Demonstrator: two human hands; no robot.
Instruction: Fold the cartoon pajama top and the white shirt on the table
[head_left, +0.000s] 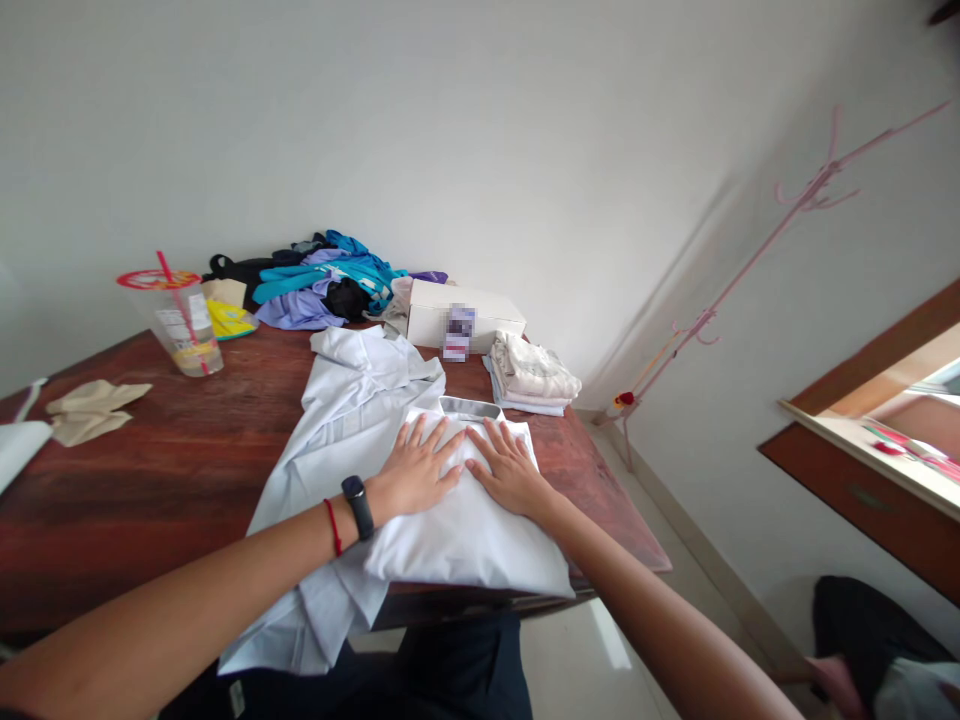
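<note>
A folded white shirt (472, 540) lies near the front edge of the wooden table, its collar (471, 408) at the far side. Both my hands rest flat on it, close together just below the collar. My left hand (420, 465) has its fingers spread; a dark wristband and a red string circle that wrist. My right hand (510, 470) also lies palm down with fingers apart. Partly beneath the folded shirt and to its left, a second white garment (300, 500) is spread out unfolded, one end hanging over the front edge.
Behind stand a white box (435, 300) and a stack of folded clothes (532, 370). A heap of coloured clothes (330, 280) lies against the wall. A plastic cup with straw (180, 330) and a beige cloth (94, 408) are left. A pink coat rack (720, 295) leans right.
</note>
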